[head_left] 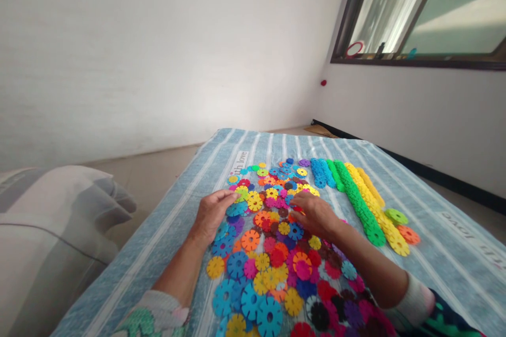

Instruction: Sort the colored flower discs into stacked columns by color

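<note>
My left hand is closed in a pinch on a yellow-green notched plastic disc at the left side of the pile. Just under it lie a blue disc and a yellow disc. Over the pile's right side, my right hand reaches down with thumb and fingers apart, close to red and magenta discs; its fingertips are partly hidden. The loose pile of many-coloured flower-shaped discs spreads between and below both forearms.
Right of the pile lie rows of stacked discs: blue, green and yellow. A lime disc and an orange disc sit beside them. A striped blue cloth covers the table. A sheer-covered object stands left.
</note>
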Demonstrator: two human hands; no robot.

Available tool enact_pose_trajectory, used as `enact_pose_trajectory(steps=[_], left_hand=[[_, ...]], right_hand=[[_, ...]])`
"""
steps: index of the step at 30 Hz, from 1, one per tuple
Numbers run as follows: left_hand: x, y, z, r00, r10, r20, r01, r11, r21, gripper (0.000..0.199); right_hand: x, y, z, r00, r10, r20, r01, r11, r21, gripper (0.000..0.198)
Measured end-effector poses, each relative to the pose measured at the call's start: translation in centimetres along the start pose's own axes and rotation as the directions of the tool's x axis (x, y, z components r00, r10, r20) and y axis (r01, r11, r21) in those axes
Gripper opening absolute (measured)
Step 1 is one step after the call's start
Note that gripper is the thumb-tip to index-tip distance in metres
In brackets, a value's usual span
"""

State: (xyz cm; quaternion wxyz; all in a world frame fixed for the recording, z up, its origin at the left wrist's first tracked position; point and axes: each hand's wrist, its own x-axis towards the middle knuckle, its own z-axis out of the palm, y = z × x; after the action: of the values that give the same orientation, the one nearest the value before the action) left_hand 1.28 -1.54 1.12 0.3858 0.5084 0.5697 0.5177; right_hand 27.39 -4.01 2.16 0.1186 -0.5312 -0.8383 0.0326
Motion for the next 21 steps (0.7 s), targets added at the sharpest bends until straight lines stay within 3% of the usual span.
enact_pose_trajectory(steps=[7, 12, 16, 21], left_hand=[[0.3, 0.0, -0.3, 1.000, -0.010, 0.011, 0.010, 0.999, 0.034, 0.034], [0.5, -0.4, -0.3, 1.000, -0.011, 0.015, 0.010, 1.000, 0.028, 0.033], [0.4, -0.4, -0.3, 1.000, -0.006, 0.023, 0.005, 0.999, 0.034, 0.032], [0.4, -0.3, -0.4, 0.999, -0.020, 0.030, 0.020, 1.000, 0.017, 0.032]], right_hand=[[4.0, -1.8, 1.9, 0.999, 0.052, -0.012, -0.052, 0.998, -0.041, 0.031], [3.0, -5.1, 2.5, 0.997, -0.071, 0.014, 0.072, 0.997, -0.039, 0.036], [3.2, -4.9, 1.6, 0.992, -0.128, 0.001, 0.128, 0.992, -0.001, 0.030], [5.6, -1.3, 1.0, 0.993, 0.111, -0.046, -0.115, 0.990, -0.083, 0.035]])
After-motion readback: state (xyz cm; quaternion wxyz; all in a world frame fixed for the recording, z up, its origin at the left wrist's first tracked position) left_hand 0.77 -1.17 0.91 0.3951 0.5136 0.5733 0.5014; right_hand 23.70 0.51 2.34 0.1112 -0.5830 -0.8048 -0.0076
